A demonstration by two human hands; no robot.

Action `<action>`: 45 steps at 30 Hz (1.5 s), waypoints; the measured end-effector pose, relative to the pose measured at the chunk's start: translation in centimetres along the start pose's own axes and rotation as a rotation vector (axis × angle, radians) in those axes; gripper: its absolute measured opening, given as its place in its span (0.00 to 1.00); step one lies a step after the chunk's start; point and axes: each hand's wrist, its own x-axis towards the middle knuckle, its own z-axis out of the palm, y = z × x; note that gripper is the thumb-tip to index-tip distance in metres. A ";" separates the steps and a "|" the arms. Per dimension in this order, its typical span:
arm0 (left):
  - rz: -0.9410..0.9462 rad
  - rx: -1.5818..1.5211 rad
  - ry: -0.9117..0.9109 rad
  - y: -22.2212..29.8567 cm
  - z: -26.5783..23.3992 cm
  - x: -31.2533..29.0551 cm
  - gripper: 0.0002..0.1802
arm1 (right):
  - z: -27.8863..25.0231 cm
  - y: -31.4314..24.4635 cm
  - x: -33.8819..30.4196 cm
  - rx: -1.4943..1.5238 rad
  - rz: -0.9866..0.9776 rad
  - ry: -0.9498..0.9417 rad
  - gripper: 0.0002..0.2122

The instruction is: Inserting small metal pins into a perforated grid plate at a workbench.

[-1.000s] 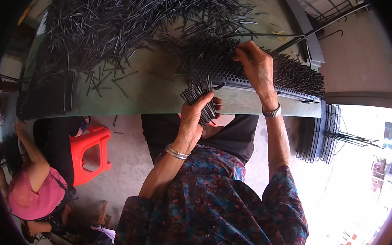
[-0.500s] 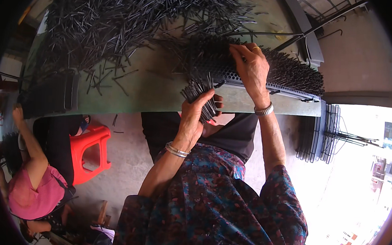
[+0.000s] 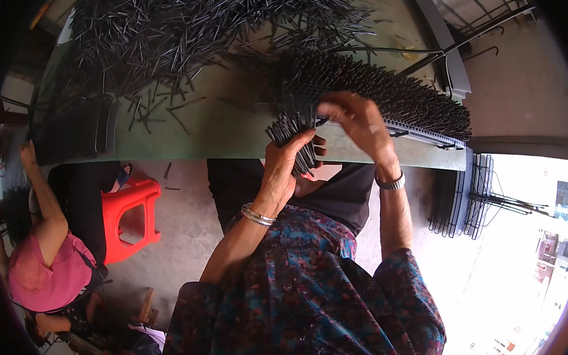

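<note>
Head view: swinging back off the bristling rack [image 3: 391, 87] with right hand [image 3: 359, 123] half-curled, load unclear, toward black rods [image 3: 282, 132] clutched in left hand [image 3: 280, 159].

A red plastic stool [image 3: 111, 226] stands on the grey concrete floor [image 3: 178, 230] at left. Further left, a co-worker in pink clothing [image 3: 54, 275] has one bare arm extended. Black wire racks [image 3: 479, 194] are at right, beside a bright opening [image 3: 501, 266]; beyond them is a plain grey wall [image 3: 532, 94].
</note>
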 end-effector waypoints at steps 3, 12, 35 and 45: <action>-0.006 0.003 -0.023 -0.1 0.4 0.0 0.12 | 0.3 0.0 -1.0 0.262 0.081 -0.230 0.11; 0.001 0.060 -0.008 0.2 0.0 0.1 0.13 | 0.4 -0.2 -0.5 0.413 0.202 -0.209 0.09; 0.033 0.185 -0.010 0.5 -1.1 0.0 0.13 | -0.5 -0.3 0.7 0.431 0.153 -0.259 0.08; -0.071 -0.185 0.001 0.1 -2.4 0.8 0.14 | 1.2 -1.8 3.5 0.134 -0.073 0.256 0.06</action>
